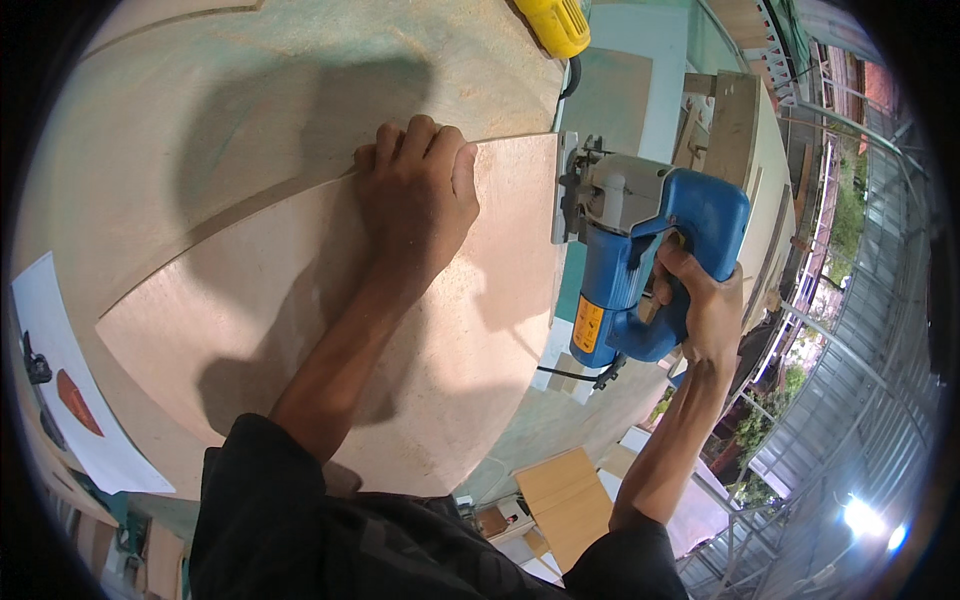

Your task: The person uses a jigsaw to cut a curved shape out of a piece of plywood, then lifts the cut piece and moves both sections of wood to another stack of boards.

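A pale plywood board (480,330) lies across the work surface. Over its far edge curl the fingers of my left hand (418,195), with the palm and wrist resting on its face. At the board's right end, my right hand (700,300) grips the handle of a blue jigsaw (610,280), fingers wrapped round inside the loop. The tool is turned sideways, its metal base plate (566,190) upright beside the board's right edge. Whether plate and board touch, I cannot tell. No blade shows from here.
A yellow power tool (556,25) with a dark cord lies at the far edge of the table (290,110). White paper (90,400) with a reddish shape is on the left. Wooden boards (735,125) stand at right; a light panel (565,505) lies lower down.
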A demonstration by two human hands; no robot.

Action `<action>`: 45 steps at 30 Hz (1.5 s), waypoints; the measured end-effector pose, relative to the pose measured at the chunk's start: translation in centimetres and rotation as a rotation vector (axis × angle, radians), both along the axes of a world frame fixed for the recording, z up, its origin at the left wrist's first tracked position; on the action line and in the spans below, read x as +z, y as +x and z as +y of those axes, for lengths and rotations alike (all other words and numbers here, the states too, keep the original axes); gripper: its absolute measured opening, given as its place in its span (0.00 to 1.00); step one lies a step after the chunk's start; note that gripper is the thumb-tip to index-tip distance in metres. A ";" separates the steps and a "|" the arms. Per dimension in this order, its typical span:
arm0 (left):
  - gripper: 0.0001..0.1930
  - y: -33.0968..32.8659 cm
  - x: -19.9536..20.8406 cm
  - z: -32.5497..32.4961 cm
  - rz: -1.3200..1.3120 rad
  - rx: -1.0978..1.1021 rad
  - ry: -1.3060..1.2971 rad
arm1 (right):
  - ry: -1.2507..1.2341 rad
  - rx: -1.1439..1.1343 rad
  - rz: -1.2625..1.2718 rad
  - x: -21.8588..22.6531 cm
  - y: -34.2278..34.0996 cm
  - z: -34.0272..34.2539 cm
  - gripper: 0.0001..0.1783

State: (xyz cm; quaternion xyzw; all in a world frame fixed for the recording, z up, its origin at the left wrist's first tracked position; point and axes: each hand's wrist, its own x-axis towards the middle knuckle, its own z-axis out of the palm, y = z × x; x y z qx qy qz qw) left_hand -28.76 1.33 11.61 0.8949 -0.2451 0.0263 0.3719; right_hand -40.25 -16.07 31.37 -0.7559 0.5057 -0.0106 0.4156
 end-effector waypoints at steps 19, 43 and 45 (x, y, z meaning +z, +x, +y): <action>0.06 -0.4 0.3 -0.1 0.001 0.007 0.012 | 0.013 -0.010 -0.024 0.1 0.1 -0.3 0.06; 0.05 0.1 1.3 0.4 0.020 -0.015 0.030 | -0.010 0.024 0.065 0.5 0.1 -0.6 0.07; 0.06 -0.2 0.9 0.5 0.018 -0.005 0.026 | 0.014 0.040 0.047 0.4 0.3 -0.7 0.07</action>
